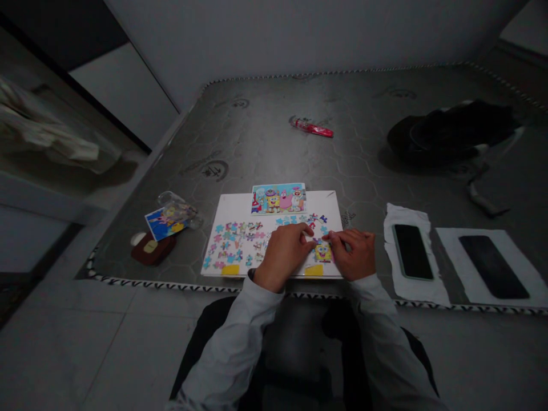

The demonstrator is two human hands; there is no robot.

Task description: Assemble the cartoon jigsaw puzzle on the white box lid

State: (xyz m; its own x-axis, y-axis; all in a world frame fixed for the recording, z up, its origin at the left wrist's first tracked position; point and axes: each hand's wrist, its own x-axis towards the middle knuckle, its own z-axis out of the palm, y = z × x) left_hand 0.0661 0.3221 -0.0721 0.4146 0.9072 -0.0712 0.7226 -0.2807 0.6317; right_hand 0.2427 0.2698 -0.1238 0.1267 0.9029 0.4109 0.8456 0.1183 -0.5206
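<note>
On a white board (229, 211) lie several loose jigsaw pieces (233, 237), mostly blue and pink. A small joined section of the puzzle (323, 252), with a yellow cartoon face, sits at the board's right between my hands. My left hand (286, 248) is curled on the left of that section, thumb and index finger at its upper edge; what they hold, if anything, is hidden. From the right, my right hand (355, 251) pinches a puzzle piece at the section's top, its other fingers folded. A cartoon picture card (279, 200) rests at the board's far edge.
Left of the board are a brown case (153, 249), a blue card (160, 224) and a clear plastic bag (177, 208). Two phones lie on white sheets to the right, a green-edged phone (412, 251) and a dark phone (494, 266). Farther back are a red packet (312, 127) and a black bag (454, 137).
</note>
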